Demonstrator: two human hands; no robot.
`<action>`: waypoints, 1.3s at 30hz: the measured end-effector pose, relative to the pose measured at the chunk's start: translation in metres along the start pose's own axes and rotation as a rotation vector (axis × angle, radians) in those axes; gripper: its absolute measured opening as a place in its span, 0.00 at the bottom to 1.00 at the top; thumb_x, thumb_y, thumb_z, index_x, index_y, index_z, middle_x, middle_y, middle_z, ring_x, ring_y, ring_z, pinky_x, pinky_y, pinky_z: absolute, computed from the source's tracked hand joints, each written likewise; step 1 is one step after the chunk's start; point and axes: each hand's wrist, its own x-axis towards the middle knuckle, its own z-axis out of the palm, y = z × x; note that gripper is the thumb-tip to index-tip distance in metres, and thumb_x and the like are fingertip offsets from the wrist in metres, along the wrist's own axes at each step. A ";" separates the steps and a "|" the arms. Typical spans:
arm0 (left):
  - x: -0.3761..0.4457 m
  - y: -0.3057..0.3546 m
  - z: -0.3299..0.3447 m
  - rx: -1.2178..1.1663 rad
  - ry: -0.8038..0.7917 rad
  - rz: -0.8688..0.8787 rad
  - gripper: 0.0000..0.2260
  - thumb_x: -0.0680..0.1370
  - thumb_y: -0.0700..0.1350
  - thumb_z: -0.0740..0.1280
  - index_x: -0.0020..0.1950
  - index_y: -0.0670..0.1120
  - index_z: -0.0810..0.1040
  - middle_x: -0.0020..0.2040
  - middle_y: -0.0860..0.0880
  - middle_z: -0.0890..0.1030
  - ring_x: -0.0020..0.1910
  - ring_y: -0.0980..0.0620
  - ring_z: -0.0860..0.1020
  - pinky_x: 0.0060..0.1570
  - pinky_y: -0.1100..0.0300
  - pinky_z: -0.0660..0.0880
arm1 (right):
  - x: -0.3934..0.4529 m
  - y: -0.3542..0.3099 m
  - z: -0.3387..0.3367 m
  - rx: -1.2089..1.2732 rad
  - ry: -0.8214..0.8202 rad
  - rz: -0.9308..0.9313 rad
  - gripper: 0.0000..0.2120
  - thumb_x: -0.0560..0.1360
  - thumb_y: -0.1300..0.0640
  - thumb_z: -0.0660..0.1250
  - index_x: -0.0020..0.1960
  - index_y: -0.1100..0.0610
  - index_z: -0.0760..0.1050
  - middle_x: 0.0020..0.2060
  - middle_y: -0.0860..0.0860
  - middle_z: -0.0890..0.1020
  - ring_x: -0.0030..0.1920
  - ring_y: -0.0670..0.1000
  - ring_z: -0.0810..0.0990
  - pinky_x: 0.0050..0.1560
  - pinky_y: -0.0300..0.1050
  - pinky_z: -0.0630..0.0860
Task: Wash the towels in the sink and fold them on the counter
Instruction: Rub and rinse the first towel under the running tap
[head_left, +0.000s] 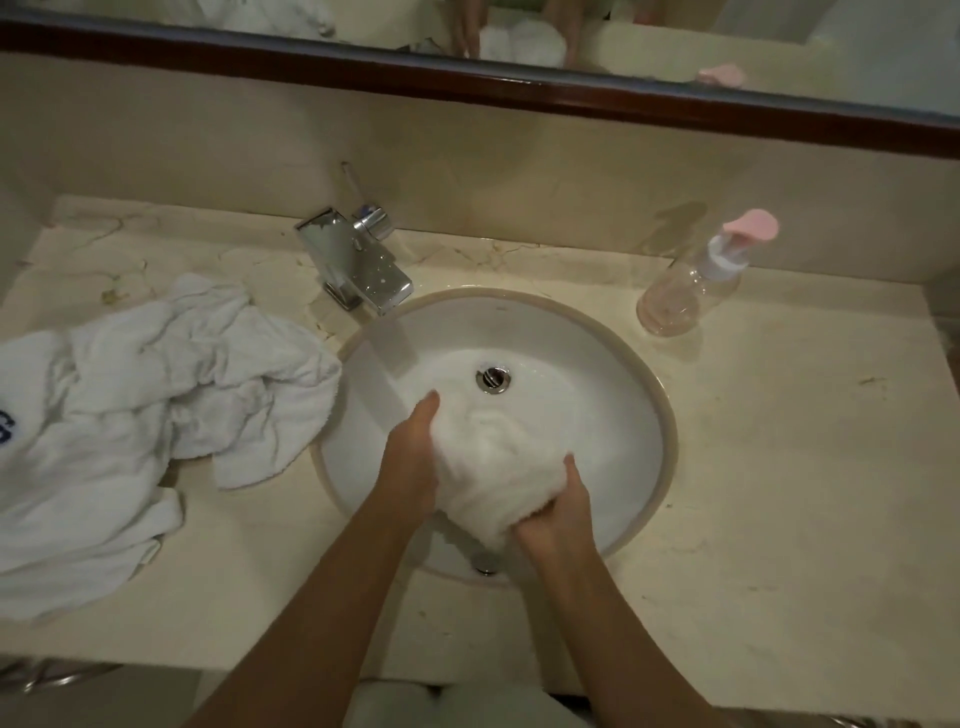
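One sink (644, 395) is set in one surface (779, 467). One tap (353, 260), one drain (493, 378), one pump bottle (691, 283). Two hands: left (410, 462), right (558, 514). One towel (498, 467) in the sink; the heap (130, 415) beside it cannot be counted.

Beige marble counter (779, 493), matching backsplash wall (519, 171), dark wood-framed mirror (779, 47), dim warm light
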 end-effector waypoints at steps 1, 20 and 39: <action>-0.004 -0.008 -0.007 -0.110 -0.049 -0.027 0.15 0.80 0.46 0.62 0.56 0.37 0.81 0.53 0.39 0.84 0.51 0.43 0.84 0.52 0.52 0.81 | -0.003 0.001 -0.009 0.068 -0.001 0.043 0.21 0.80 0.52 0.62 0.68 0.63 0.76 0.60 0.61 0.82 0.59 0.62 0.81 0.59 0.57 0.79; -0.060 -0.011 0.044 0.827 -0.032 0.269 0.30 0.82 0.64 0.49 0.61 0.44 0.80 0.55 0.41 0.82 0.59 0.42 0.79 0.60 0.52 0.73 | -0.008 -0.019 0.051 -0.954 0.090 -0.637 0.16 0.85 0.54 0.58 0.42 0.59 0.75 0.36 0.47 0.80 0.38 0.45 0.78 0.45 0.42 0.74; -0.019 0.021 0.040 0.788 -0.059 0.370 0.26 0.84 0.59 0.48 0.55 0.47 0.81 0.47 0.50 0.82 0.49 0.51 0.80 0.48 0.57 0.73 | 0.027 -0.009 0.098 -1.157 0.330 -0.720 0.17 0.80 0.55 0.58 0.32 0.55 0.68 0.31 0.50 0.74 0.36 0.53 0.73 0.42 0.49 0.71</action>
